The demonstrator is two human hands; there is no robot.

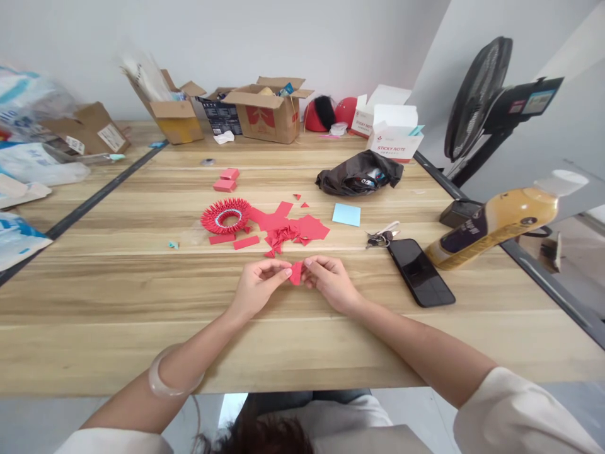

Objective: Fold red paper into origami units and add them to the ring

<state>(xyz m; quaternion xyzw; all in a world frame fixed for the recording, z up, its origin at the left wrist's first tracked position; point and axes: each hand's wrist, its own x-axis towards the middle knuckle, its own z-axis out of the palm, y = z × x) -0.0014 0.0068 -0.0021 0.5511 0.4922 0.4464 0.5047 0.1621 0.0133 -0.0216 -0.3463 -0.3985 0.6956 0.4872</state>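
Note:
A small folded piece of red paper (pixel 295 273) is pinched between both hands, just above the wooden table. My left hand (pixel 261 281) grips its left side with thumb and finger. On its right side, my right hand (pixel 329 280) is closed on it the same way. Right beyond the hands lies a pile of folded red paper pieces (pixel 283 236) with flat red sheets (pixel 309 227) around it. Left of that pile rests a spiky ring of folded red paper (pixel 211 217) with a light blue inner band. Two red paper strips (pixel 246 243) lie in front of it.
Red paper blocks (pixel 224 185) and a blue sticky-note pad (pixel 346 215) lie farther back. On the right are keys (pixel 382 237), a phone (pixel 420 272) and a large drink bottle (pixel 496 221). A black bag (pixel 354 174), cardboard boxes (pixel 269 120) and a fan (pixel 479 101) stand beyond.

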